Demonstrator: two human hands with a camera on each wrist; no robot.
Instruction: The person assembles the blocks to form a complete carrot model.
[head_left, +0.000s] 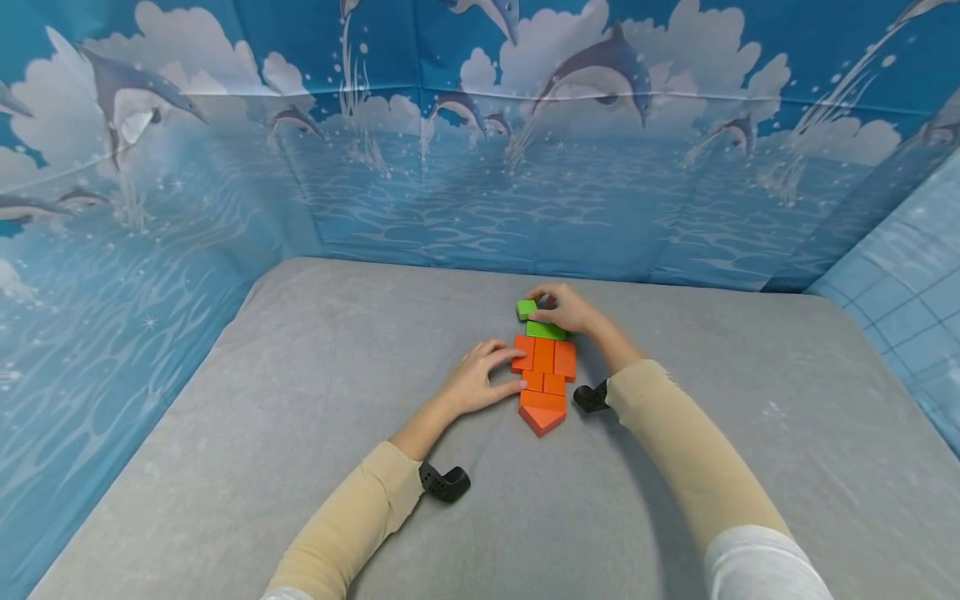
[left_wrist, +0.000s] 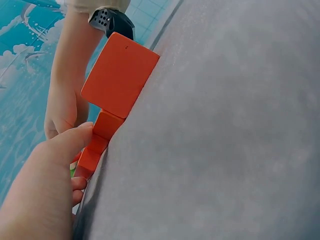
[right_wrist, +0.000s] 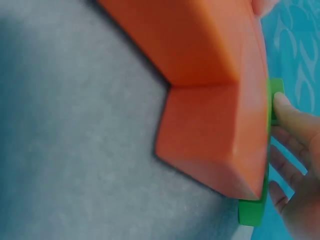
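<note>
Orange wooden blocks [head_left: 543, 356] lie edge to edge in a column, with smaller orange blocks [head_left: 553, 384] nearer me and an orange triangular block [head_left: 542, 421] at the near end. Beyond them is a long green block [head_left: 546, 332], and past its far left end a small green block [head_left: 526, 308]. My right hand [head_left: 567, 308] pinches that small green block; its thumb lies on the block in the right wrist view. On the column's left side, my left hand [head_left: 472, 379] touches the orange blocks with thumb and fingertips, fingers only slightly bent.
A grey cloth-covered surface [head_left: 300, 400] spreads around the blocks. Behind it hangs a blue curtain with dolphins [head_left: 465, 217], which also runs along both sides. Each wrist carries a black strap-on mount [head_left: 446, 483], the right one close beside the column.
</note>
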